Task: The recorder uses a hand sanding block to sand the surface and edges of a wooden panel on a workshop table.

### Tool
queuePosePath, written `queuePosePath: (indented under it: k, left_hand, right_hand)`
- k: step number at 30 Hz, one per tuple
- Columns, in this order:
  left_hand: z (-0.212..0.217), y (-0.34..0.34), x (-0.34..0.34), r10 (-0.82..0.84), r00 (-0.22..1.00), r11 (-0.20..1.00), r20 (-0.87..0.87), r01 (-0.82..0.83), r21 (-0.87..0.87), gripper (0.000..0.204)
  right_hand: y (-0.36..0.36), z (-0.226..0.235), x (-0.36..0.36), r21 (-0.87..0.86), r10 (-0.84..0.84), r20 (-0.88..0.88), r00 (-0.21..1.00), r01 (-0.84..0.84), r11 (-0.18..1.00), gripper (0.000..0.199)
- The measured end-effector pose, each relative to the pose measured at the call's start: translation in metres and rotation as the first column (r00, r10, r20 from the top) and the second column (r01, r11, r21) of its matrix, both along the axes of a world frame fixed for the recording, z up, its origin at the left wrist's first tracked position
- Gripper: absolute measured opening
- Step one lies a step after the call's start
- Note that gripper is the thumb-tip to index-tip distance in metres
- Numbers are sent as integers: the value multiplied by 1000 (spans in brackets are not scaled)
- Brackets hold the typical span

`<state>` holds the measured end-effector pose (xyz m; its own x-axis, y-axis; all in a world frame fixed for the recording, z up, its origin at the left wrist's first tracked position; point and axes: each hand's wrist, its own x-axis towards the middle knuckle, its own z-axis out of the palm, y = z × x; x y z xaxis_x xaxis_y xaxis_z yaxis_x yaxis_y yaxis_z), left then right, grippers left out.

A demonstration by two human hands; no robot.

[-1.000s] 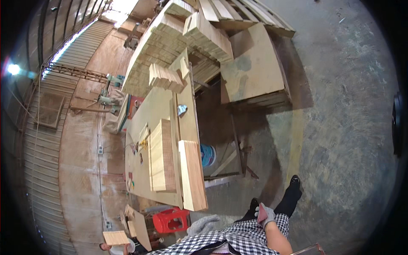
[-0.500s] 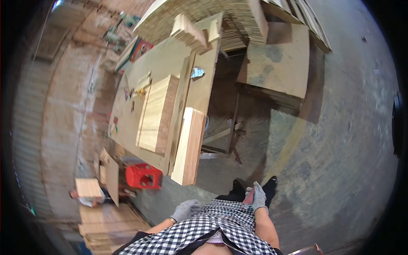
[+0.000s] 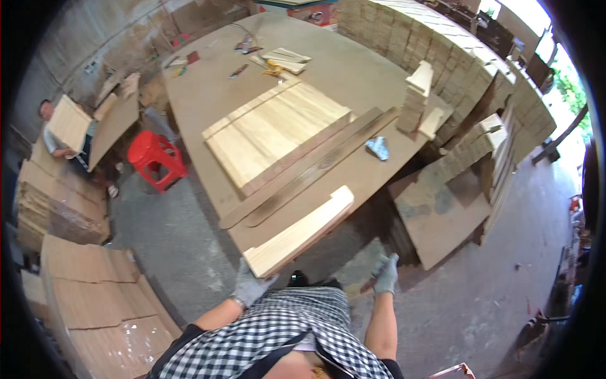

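My left hand, in a grey glove, grips the near left end of a pale wooden block of shaped strips. Those strips lie along the table's near edge, with notched ends. My right hand, gloved too, is off to the right, apart from the table. Its fingers are closed around a flat reddish-brown piece, perhaps a sanding pad; the hand partly hides it. Beyond the strips, a long darker wooden bar lies against a row of pale wooden pieces on the table.
A blue-white crumpled cloth and a small wooden stack sit at the table's right. Behind stand high wood stacks. At left are a red stool, panel stacks and another person holding a panel.
My view has swung round toward the left and tilted up. My left hand has gone from beside my apron to the end of the wooden strips. The right hand still holds the reddish piece.
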<state>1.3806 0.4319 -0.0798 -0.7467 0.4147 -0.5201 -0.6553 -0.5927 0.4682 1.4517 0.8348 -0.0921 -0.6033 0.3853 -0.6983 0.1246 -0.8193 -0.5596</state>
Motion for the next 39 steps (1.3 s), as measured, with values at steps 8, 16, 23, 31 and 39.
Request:
queuePosePath:
  k: [8,16,23,31,39]
  left_hand:
    - [26,20,15,-606,751,-68,-261,-377,-924,36]
    - [3,44,-66,-644,682,67,-347,-401,-913,35]
    - [-31,13,-92,-648,642,171,-409,-401,-900,35]
    - [-84,-16,-81,-586,672,274,-452,-361,-891,34]
    - [-135,-43,-55,-438,755,343,-489,-363,-867,34]
  right_hand:
    - [39,53,-220,449,184,112,977,-215,868,34]
    - [48,11,-251,429,351,354,867,-484,762,39]
    - [57,-14,-256,496,331,352,876,-474,728,48]
    - [54,-51,-259,679,218,379,899,-430,594,45]
    - [30,-2,-253,527,256,266,929,-362,769,41]
